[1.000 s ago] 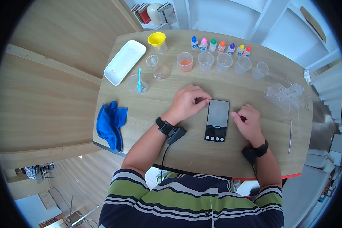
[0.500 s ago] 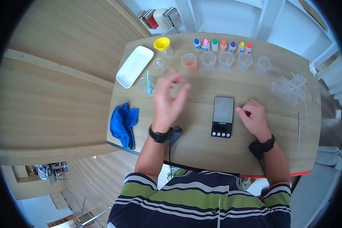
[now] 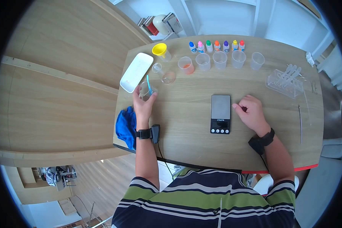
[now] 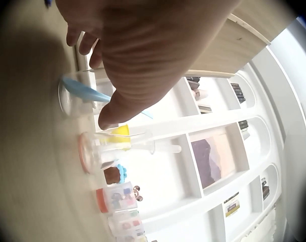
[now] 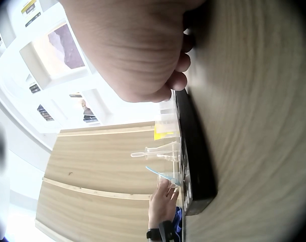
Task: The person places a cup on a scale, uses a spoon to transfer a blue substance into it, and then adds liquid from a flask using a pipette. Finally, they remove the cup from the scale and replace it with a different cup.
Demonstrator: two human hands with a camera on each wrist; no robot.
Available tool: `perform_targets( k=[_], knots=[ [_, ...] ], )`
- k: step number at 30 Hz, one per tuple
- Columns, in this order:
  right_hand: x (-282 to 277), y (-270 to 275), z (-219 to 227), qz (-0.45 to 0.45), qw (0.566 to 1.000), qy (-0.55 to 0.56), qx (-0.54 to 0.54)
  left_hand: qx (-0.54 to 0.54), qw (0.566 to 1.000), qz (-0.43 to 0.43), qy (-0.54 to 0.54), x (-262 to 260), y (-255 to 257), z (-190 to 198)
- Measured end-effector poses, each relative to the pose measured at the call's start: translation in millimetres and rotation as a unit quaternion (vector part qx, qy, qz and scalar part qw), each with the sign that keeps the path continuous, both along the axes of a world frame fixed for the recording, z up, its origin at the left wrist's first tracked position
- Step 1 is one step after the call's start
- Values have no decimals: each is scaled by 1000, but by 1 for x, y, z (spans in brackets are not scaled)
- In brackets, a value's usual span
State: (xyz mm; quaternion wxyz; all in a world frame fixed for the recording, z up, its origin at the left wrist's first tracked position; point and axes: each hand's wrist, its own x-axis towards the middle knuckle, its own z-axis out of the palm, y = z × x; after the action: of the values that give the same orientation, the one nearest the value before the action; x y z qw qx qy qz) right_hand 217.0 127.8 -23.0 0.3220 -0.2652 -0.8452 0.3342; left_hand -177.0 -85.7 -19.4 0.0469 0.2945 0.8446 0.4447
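My left hand reaches around a clear plastic cup at the left of the table, thumb on the right side and fingers on the left. A light blue spoon leans in that cup. In the left wrist view the thumb overlaps the blue spoon, and the fingers show beyond the cup. My right hand rests on the table with loosely curled fingers and nothing in it. Just left of it lies a black digital scale with a bare grey plate.
A white tray, yellow funnel, glass flask and blue cloth surround the left hand. A cup with orange liquid, several clear cups and small coloured-cap bottles line the back. At right are a clear box and metal rod.
My left hand has left the scale's upper left edge and swung left to the cup with the blue spoon. The right hand has stayed beside the scale.
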Motion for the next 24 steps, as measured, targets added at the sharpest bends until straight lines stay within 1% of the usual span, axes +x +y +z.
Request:
perform_targets(
  k=[1, 3, 7, 9, 10, 11, 13, 14, 16, 17, 19, 21, 23, 24],
  knots=[
    [0, 0, -1, 1, 1000, 0, 0, 1, 1000, -1, 0, -5, 1, -4],
    [-1, 0, -3, -2, 1000, 2, 2, 3, 999, -3, -48, -12, 3, -10],
    [-1, -1, 0, -1, 1000, 4, 9, -8, 999, 7, -53, -20, 4, -14],
    [-1, -1, 2, -4, 1000, 4, 12, 30, 997, -11, -77, -17, 1, -13],
    [0, -2, 2, -6, 1000, 4, 15, 46, 997, -15, -68, -14, -1, -13],
    [0, -1, 2, -18, 1000, -2, 12, 42, 996, -27, -74, -14, -6, -13],
    [1, 0, 1, 3, 999, 10, 33, 65, 992, -60, -94, -9, -14, -17],
    [3, 0, 0, -16, 999, 2, 28, 58, 990, -78, -102, 6, -13, -15],
    [3, 1, -4, 6, 999, -1, 37, 71, 973, -131, -175, 39, -9, 7],
    [3, 2, -6, -6, 999, -5, 31, 64, 971, -142, -180, 53, -3, 15],
    [3, 1, -8, 3, 999, -4, 32, 8, 968, -214, -133, 83, 6, 26],
    [2, 1, -9, 2, 999, -3, 32, 5, 959, -239, -154, 110, 22, 29],
    [3, 1, -9, 1, 999, 0, 35, 18, 935, -313, -165, 133, 39, 31],
    [3, 1, -9, 3, 999, -12, 31, 23, 928, -325, -182, 142, 47, 29]
  ],
)
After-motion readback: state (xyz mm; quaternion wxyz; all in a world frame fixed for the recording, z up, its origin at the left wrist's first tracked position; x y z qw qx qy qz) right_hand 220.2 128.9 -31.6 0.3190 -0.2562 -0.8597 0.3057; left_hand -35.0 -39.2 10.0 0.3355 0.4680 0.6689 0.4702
